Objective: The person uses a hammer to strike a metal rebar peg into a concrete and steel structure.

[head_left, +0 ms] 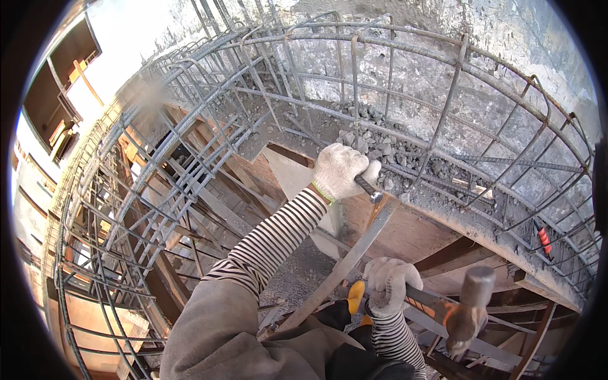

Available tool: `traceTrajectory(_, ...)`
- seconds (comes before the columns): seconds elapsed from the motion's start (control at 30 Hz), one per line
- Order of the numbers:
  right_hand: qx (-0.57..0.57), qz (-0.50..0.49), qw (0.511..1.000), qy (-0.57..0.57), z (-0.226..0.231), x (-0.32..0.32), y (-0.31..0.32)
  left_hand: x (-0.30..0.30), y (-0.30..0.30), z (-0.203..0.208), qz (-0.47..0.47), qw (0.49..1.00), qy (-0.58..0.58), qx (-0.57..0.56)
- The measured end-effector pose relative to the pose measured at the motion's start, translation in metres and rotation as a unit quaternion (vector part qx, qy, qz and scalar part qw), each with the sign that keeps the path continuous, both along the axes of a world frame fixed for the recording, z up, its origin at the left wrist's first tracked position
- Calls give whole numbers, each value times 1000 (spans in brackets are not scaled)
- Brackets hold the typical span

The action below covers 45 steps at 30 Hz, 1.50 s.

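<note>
My left hand [342,170], in a pale knit work glove, is closed round a dark steel chisel [366,185]. Its blunt end sticks out toward me; a thin rod beyond the fist, toward the concrete, looks like its other end, but the working tip is not clear. Lower right, my right hand [387,285], gloved too, grips the handle of a hammer [472,307], its heavy metal head slightly blurred and held apart from the chisel. Broken grey concrete pieces [379,147] lie just beyond my left hand, among the steel bars.
A rebar cage [446,104] curves along the wall [405,69], and more rebar [183,161] spreads at the left. A slanted wooden strip [345,266] crosses before me, above boards and gaps below. A red-handled object [544,240] lies at the right among the bars.
</note>
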State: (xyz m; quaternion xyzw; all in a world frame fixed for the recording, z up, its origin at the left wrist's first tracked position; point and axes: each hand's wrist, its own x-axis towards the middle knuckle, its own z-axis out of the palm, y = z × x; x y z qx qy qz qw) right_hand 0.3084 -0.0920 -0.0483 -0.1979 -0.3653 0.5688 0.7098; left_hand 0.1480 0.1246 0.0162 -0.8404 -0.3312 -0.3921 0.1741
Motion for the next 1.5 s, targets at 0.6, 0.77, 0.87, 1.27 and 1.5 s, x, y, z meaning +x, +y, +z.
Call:
traceTrajectory(0.6, -214, 0, 950, -229, -38, 4, -59, -24, -17, 2, -53, 997, 18, 54)
traceTrajectory(0.77, -154, 15, 975, -161, -41, 11, -52, -25, -7, 10, -58, 996, -8, 74)
traceTrajectory(0.87, -45, -33, 987, -151, -4, 10, -35, -22, -9, 19, 7, 999, 44, 16)
traceTrajectory(1.27, 181, -4, 983, -34, 89, 12, 12, -17, 5, 62, 1, 993, -111, 29)
traceTrajectory(1.5, -147, 79, 983, -72, 87, -5, 4, -29, -1, 56, 55, 986, -147, -55)
